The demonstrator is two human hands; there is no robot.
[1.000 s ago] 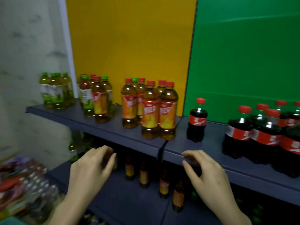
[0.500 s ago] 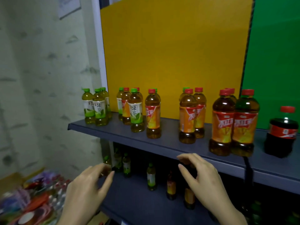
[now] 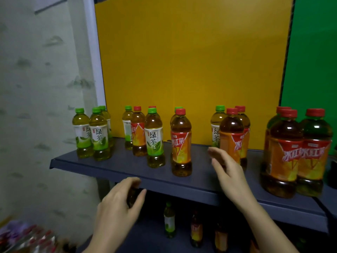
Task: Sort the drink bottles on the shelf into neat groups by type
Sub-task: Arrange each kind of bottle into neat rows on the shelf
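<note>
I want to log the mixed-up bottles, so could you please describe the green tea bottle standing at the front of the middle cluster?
The green tea bottle is clear plastic with a green cap, pale yellow-green liquid and a white-and-green label with dark characters. It stands upright near the front of the dark shelf, just in front of a red-capped orange-label bottle. Neither hand touches it.

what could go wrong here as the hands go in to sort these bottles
The open right hand is reaching in close to the red-capped orange-label tea bottle, which stands tight against others; a sideways brush might topple several. The green-capped green tea bottle and the lone red-capped bottle stand toward the front of the dark blue shelf, so a knock could send them off.
</note>
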